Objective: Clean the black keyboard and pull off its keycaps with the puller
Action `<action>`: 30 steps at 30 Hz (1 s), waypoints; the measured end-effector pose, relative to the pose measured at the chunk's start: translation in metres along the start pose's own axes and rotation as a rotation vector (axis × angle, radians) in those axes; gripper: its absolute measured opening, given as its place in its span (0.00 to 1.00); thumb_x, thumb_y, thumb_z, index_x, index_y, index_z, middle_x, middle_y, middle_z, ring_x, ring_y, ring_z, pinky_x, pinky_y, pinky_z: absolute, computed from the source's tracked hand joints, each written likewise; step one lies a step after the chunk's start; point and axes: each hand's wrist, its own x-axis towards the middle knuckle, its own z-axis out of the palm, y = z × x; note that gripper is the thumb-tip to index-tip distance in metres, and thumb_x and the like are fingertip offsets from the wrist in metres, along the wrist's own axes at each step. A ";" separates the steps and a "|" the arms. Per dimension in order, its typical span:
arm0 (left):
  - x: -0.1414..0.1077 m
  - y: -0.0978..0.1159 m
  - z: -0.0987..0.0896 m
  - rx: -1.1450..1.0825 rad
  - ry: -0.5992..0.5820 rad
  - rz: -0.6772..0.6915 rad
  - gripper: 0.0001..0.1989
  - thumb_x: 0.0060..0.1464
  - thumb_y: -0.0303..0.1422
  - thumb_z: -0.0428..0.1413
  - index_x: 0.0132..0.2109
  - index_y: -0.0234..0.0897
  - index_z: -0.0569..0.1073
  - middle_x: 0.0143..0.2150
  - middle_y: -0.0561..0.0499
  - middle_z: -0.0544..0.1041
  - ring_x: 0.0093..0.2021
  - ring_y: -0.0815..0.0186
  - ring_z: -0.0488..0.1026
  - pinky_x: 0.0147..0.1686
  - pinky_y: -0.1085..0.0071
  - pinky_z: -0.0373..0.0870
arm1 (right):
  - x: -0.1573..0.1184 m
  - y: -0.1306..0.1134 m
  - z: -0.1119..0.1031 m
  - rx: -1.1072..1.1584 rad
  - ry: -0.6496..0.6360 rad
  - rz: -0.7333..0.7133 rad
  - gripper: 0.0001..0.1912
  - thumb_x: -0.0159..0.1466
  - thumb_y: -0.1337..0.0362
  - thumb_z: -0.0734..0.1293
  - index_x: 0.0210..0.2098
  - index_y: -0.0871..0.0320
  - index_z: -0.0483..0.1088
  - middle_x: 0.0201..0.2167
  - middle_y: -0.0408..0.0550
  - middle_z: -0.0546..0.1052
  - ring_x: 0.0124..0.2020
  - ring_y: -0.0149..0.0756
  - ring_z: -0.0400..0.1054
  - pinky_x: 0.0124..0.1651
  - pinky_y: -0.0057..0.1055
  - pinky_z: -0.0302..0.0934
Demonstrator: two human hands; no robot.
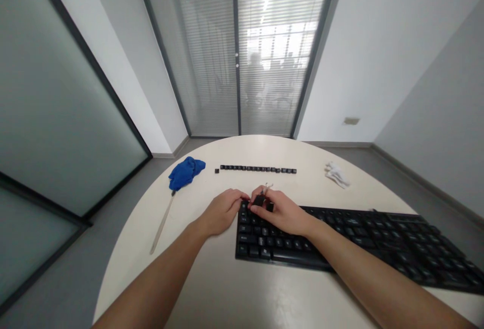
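A black keyboard [298, 257] lies on the white round table, reaching to the right edge of the view. At its upper left corner my left hand [226, 210] rests, fingertips against the keyboard's edge. My right hand [282, 211] is closed over the upper left keys, with a small tool with a dark handle [259, 200] between its fingers. The tool's thin wire end [267, 185] sticks out above the knuckles. Beyond the hands, a row of small black keycaps [257, 168] stretches across the table, and a single keycap [217, 171] sits just left of it.
On the table's left side lie a blue cloth [186, 171] and a thin light stick [162, 223] with a dark tip touching the cloth. A crumpled white cloth [336, 174] lies at the right. The white table [212, 288] has a curved far edge before glass doors.
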 end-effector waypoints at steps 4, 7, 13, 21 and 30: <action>-0.002 0.005 -0.004 -0.048 -0.052 0.122 0.12 0.59 0.31 0.53 0.50 0.39 0.72 0.48 0.46 0.76 0.49 0.59 0.71 0.52 0.61 0.67 | 0.001 0.001 -0.002 0.088 0.053 0.036 0.11 0.68 0.54 0.64 0.42 0.55 0.68 0.35 0.45 0.75 0.34 0.34 0.68 0.38 0.32 0.63; -0.002 0.006 -0.004 -0.071 -0.057 0.173 0.11 0.55 0.31 0.57 0.46 0.39 0.72 0.49 0.46 0.76 0.50 0.58 0.71 0.53 0.61 0.66 | 0.002 0.000 -0.002 0.165 0.052 0.053 0.11 0.68 0.54 0.63 0.44 0.54 0.69 0.36 0.46 0.76 0.37 0.36 0.70 0.39 0.32 0.64; 0.000 0.005 -0.002 -0.165 -0.050 0.123 0.04 0.54 0.30 0.58 0.39 0.39 0.73 0.48 0.46 0.77 0.49 0.59 0.73 0.53 0.61 0.68 | 0.001 0.000 -0.003 0.153 0.084 0.083 0.10 0.67 0.55 0.65 0.40 0.55 0.69 0.33 0.45 0.73 0.34 0.34 0.69 0.33 0.30 0.65; 0.000 0.004 0.003 -0.158 -0.013 0.140 0.05 0.54 0.29 0.58 0.40 0.40 0.73 0.48 0.45 0.77 0.50 0.60 0.72 0.54 0.61 0.67 | 0.002 0.012 -0.002 0.229 0.139 0.131 0.09 0.67 0.57 0.64 0.42 0.54 0.64 0.32 0.44 0.74 0.33 0.35 0.72 0.33 0.31 0.67; 0.001 0.000 0.005 -0.261 -0.028 0.014 0.15 0.53 0.31 0.60 0.48 0.39 0.70 0.41 0.48 0.77 0.43 0.62 0.74 0.50 0.63 0.68 | 0.006 0.014 -0.001 0.245 0.193 0.184 0.11 0.65 0.55 0.65 0.41 0.55 0.62 0.27 0.41 0.73 0.30 0.35 0.72 0.37 0.34 0.66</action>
